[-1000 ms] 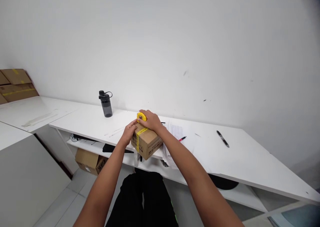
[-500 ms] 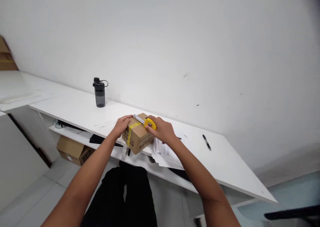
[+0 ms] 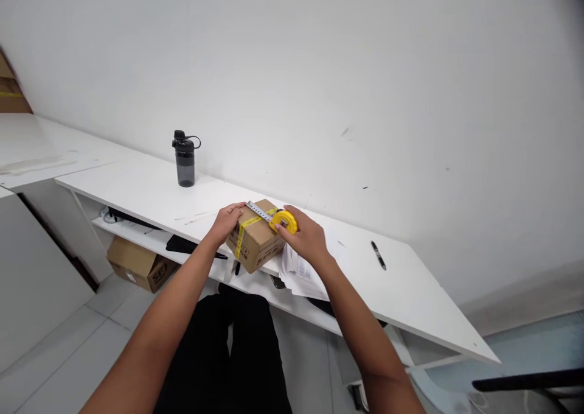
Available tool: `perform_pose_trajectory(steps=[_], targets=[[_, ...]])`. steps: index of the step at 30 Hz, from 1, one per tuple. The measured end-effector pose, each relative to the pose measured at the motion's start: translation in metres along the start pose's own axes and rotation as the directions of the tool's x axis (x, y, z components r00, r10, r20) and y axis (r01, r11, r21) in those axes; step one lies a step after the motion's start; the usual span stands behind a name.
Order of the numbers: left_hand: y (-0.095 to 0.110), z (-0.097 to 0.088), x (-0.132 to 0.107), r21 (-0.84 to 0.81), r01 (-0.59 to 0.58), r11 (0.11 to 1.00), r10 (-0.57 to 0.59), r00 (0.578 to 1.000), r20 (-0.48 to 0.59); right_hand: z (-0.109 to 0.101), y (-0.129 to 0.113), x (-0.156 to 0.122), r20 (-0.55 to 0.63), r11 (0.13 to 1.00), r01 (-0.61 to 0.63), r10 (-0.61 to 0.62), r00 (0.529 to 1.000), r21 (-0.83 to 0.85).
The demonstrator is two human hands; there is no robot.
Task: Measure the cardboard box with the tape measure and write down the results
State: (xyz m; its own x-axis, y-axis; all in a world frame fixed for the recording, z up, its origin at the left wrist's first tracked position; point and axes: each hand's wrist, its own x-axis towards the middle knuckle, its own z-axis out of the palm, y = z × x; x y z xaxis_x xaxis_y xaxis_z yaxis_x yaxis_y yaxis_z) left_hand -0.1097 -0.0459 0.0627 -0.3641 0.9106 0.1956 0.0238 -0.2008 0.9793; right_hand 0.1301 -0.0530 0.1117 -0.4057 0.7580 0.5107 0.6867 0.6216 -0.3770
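Note:
A small cardboard box [image 3: 258, 242] with yellow printed tape around it sits at the front edge of the white desk. My right hand [image 3: 305, 234] is closed around a yellow tape measure [image 3: 285, 221] at the box's right side. Its blade [image 3: 260, 211] is pulled out across the top of the box toward the left. At the box's upper left edge, my left hand [image 3: 229, 219] pinches the blade's end, fingers against the cardboard. Part of the box's left side is hidden behind that hand.
A dark water bottle [image 3: 185, 159] stands near the wall. Printed papers [image 3: 303, 274] lie beneath my right forearm, and a black marker [image 3: 378, 256] rests farther right. Another cardboard box [image 3: 139, 265] is below the desk at left. A shelf [image 3: 278, 304] runs under the desktop.
My right hand has moved slightly right with the tape measure, and more blade shows across the box. My left hand stays at the blade's end. The whole view has shifted a little.

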Motion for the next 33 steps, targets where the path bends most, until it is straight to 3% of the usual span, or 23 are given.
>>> perform_pose_trajectory(steps=[4,8,10,13,15,18,19,22,24,26,29,31,33], targets=[[0.0,0.0,0.001,-0.013,-0.022,1.0,0.022,1.0,-0.003,0.021,-0.023,0.038,0.124,1.0,0.006,-0.008,0.992,0.02],[0.001,0.002,0.001,-0.026,-0.028,0.999,0.028,1.0,-0.012,0.041,-0.038,0.071,0.157,0.999,0.016,-0.021,0.987,0.032],[0.003,0.0,-0.004,-0.036,-0.001,0.999,0.0,0.999,-0.038,0.041,-0.035,0.081,0.119,0.997,0.046,-0.054,0.991,0.067],[0.009,-0.014,-0.023,-0.044,0.143,0.989,-0.147,0.982,-0.122,0.03,-0.014,0.084,-0.088,0.974,-0.001,0.021,0.996,0.227],[0.014,-0.028,-0.042,-0.047,0.25,0.967,-0.254,0.954,-0.157,0.024,0.004,0.079,-0.188,0.882,-0.047,0.151,0.971,0.468],[0.012,-0.047,-0.067,-0.189,0.316,0.93,-0.33,0.943,-0.045,0.029,0.02,0.063,-0.174,0.609,-0.034,0.279,0.944,0.792],[0.008,-0.052,-0.072,-0.258,0.321,0.911,-0.335,0.942,-0.013,0.033,0.02,0.057,-0.176,0.532,-0.019,0.313,0.933,0.846],[-0.01,-0.056,-0.07,-0.43,0.267,0.862,-0.333,0.939,-0.084,0.046,0.008,0.041,-0.119,0.357,-0.014,0.35,0.929,0.934],[-0.02,-0.055,-0.058,-0.448,0.232,0.863,-0.323,0.937,-0.137,0.046,-0.005,0.034,-0.035,0.307,-0.064,0.308,0.951,0.95],[-0.023,-0.055,-0.041,-0.313,0.217,0.925,-0.288,0.936,-0.204,0.04,-0.017,0.032,0.049,0.36,-0.138,0.245,0.968,0.923],[-0.007,-0.057,-0.017,0.156,0.145,0.977,-0.087,0.941,-0.327,0.033,-0.034,0.037,0.071,0.537,-0.159,0.181,0.981,0.829],[0.014,-0.059,-0.006,0.384,0.031,0.923,0.082,0.958,-0.275,0.036,-0.044,0.043,0.041,0.623,-0.13,0.155,0.987,0.771],[0.037,-0.06,-0.004,0.375,-0.068,0.925,0.124,0.984,-0.127,0.044,-0.054,0.048,0.026,0.686,-0.123,0.15,0.988,0.717]])
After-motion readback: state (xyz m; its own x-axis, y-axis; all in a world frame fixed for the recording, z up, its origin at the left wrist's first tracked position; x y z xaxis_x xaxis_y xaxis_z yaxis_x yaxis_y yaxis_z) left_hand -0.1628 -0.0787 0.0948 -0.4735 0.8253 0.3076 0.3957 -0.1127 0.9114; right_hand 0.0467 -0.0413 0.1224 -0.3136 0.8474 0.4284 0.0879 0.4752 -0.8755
